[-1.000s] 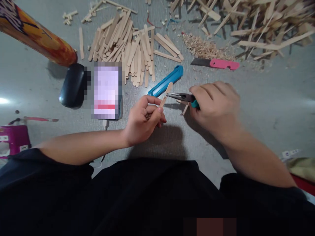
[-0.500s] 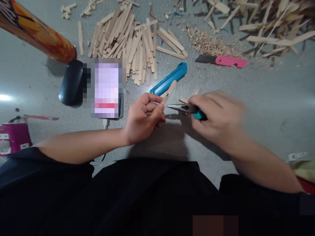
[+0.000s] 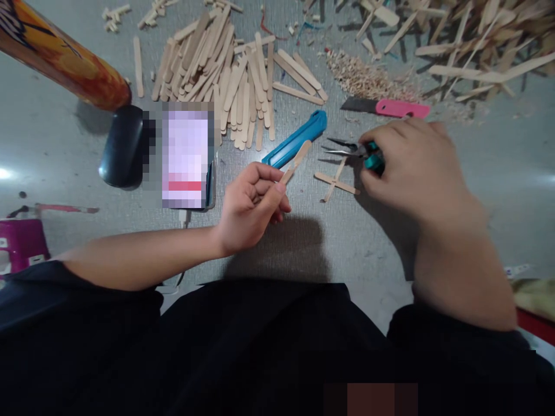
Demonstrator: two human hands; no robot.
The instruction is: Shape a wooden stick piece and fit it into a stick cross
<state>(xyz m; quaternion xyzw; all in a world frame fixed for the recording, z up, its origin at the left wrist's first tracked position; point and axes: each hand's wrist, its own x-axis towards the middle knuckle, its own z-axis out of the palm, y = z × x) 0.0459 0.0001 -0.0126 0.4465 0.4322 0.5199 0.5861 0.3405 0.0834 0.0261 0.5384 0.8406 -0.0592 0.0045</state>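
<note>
Between the thumb and fingers of my left hand (image 3: 255,208) is a wooden craft stick (image 3: 300,157), tilted up to the right, with a notch cut near its middle. My right hand (image 3: 416,164) is closed round the teal handles of a pair of needle-nose pliers (image 3: 353,150); their jaws stand apart with nothing between them. Just below the jaws, two craft sticks joined as a cross (image 3: 335,182) lie on the table. A blue utility knife (image 3: 297,138) rests behind my left hand.
A heap of craft sticks (image 3: 208,58) lies at the back, with wood shavings (image 3: 368,78) and a pink-handled knife (image 3: 399,107) to its right. Crossed sticks (image 3: 489,52) pile up at far right. A phone (image 3: 185,156), dark mouse (image 3: 124,147) and snack tube (image 3: 65,55) are left.
My right hand has moved back and right with the pliers, whose jaws have opened. The stick cross now shows fully. My left hand keeps its stick almost still.
</note>
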